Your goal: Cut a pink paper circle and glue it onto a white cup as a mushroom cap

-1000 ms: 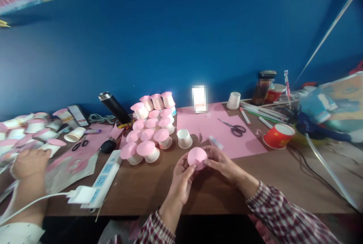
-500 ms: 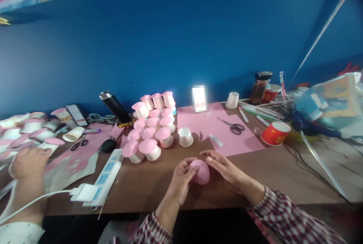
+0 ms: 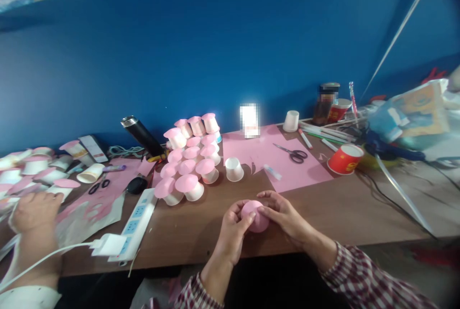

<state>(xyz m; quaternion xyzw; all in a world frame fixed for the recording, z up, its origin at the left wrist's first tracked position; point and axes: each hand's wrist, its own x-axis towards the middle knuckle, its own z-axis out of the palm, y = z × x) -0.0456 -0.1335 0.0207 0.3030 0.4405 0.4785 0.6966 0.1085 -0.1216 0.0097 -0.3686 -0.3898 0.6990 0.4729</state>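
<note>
Both of my hands hold a pink paper cone (image 3: 253, 216) just above the near part of the brown table (image 3: 187, 234). My left hand (image 3: 233, 230) pinches its left side with thumb and fingers. My right hand (image 3: 282, 213) presses on its right side. Behind them stands a single upturned white paper cup (image 3: 234, 169). A cluster of white cups topped with pink paper caps (image 3: 190, 155) sits to the left of that cup.
A pink paper sheet (image 3: 287, 170) carries scissors (image 3: 293, 154) and a glue stick (image 3: 273, 172). A red cup (image 3: 345, 159), pens and a jar are at right. A white power strip (image 3: 134, 223), a black flask (image 3: 142, 135) and another person's hand (image 3: 34, 211) are at left.
The pink cone has come down from in front of me toward the table. My right hand let go for a moment and now presses on it again. The camera tilted slightly.
</note>
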